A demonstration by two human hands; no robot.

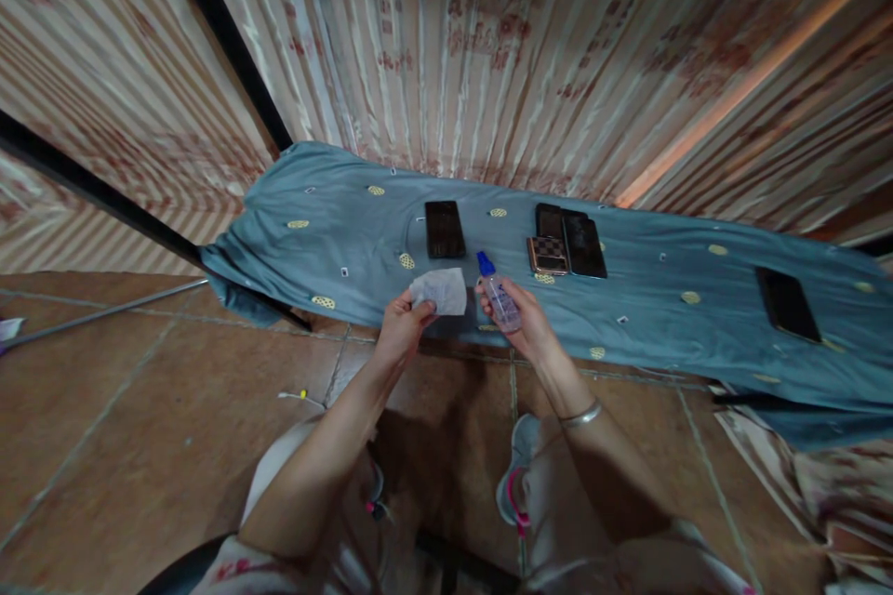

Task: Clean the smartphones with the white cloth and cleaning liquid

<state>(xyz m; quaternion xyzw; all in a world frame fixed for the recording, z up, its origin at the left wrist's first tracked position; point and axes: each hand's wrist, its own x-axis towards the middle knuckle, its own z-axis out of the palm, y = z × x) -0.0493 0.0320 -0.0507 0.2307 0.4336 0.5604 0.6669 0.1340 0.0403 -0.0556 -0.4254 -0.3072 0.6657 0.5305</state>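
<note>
My left hand (403,323) pinches a white wipe or tissue (446,291) by its left edge, held above the front of the cloth-covered table. In my right hand (522,316) is a small clear bottle with a blue top (501,302), tilted toward the upper left, fingers wrapped round it. The wipe and the bottle are close together but apart. Just beyond them a dark phone (445,230) lies flat on the cloth.
A blue patterned cloth (349,232) covers the long narrow table. Right of the bottle lie a checkered phone (548,255) and two dark phones (584,244), grouped together. Another phone (788,304) lies farther right. Black poles (230,46) stand at left, before striped curtains (446,46).
</note>
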